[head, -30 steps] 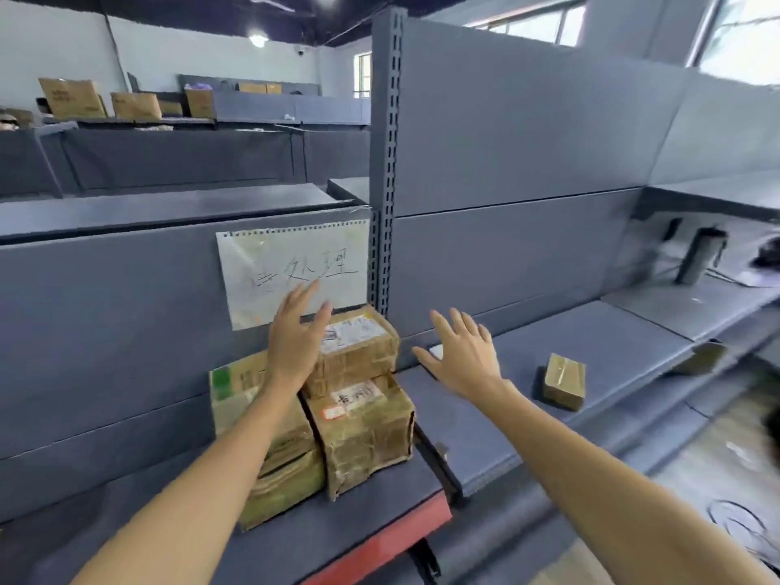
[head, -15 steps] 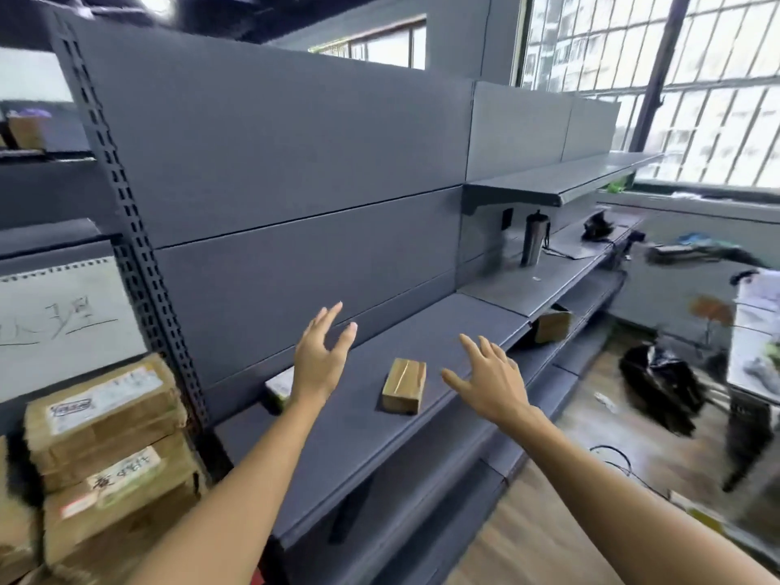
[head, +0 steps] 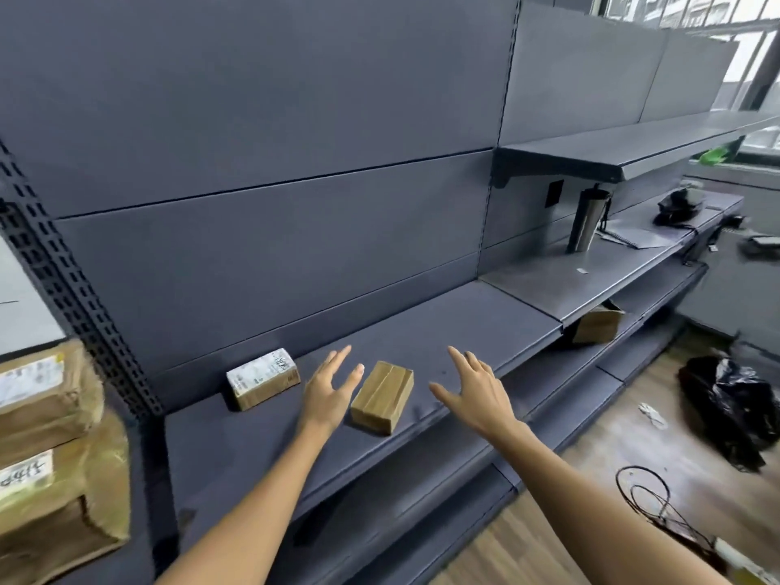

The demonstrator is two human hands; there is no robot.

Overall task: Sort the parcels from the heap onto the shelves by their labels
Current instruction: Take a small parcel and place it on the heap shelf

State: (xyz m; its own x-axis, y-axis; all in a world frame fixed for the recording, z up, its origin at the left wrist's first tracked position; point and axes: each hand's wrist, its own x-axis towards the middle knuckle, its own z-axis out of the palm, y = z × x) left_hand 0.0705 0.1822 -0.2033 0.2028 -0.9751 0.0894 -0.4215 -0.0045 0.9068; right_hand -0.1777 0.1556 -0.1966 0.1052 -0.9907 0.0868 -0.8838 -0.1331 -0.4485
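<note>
**Both hands closing in on the taped box**

Taped box (head: 382,396) is lying flat on the shelf (head: 464,327), near the front edge, plain side up w/ no label showing. L hand (head: 327,394) is hovering just beside its left side, fingers straight and spread wide, holding nothing; can't tell if the thumb is touching the box. R hand (head: 472,392) is hovering near its right side w/ a clear gap, fingers also wide and empty.

Judging by this, the step in hand is picking the box up to read it. To do it well: bring both palms in square on the long sides, squeeze evenly, lift straight up, then turn it over, as the label is prob. underneath. Tape looks slick, so grip the cardboard edges, not the tape strip. Watch the front edge; a nudge outward could tip it off.

Labelled box (head: 262,378) is sitting further left and farther back on the same shelf, well apart from the hands, label up. Stacked parcels (head: 46,437) are at far left, past the upright (head: 63,289). Another box (head: 597,327) is on a lower shelf, far right.
</note>
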